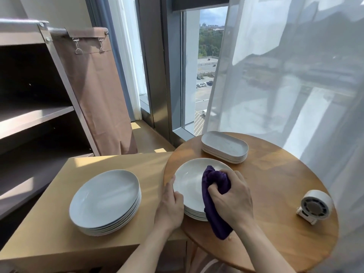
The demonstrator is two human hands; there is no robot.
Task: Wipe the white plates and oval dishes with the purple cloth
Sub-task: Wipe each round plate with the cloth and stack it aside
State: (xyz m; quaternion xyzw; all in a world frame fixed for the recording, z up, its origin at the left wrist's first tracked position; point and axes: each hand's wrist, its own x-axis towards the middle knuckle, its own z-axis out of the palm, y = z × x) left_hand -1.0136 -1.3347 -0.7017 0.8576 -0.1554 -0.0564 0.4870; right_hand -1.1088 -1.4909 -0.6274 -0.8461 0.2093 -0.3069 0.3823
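At centre frame, the right hand point(230, 196) grip bunches the purple cloth point(213, 179) on the top plate point(190, 181); the left hand point(170, 205) grip pinches its rim. The oval dishes point(224, 146) above probably still need wiping.

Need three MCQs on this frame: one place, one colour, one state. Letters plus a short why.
1. Where is the stack of oval dishes?
A) on the round table, far side
B) in a sink
C) on a chair

2. The cloth's colour?
A) green
B) purple
C) white

3. The right hand is:
A) idle and open
B) gripping the cloth on the top plate
C) lifting a cup

Key:
1A, it stands at the round table's far edge.
2B, it is plainly purple.
3B, the fingers curl round it over the plate.
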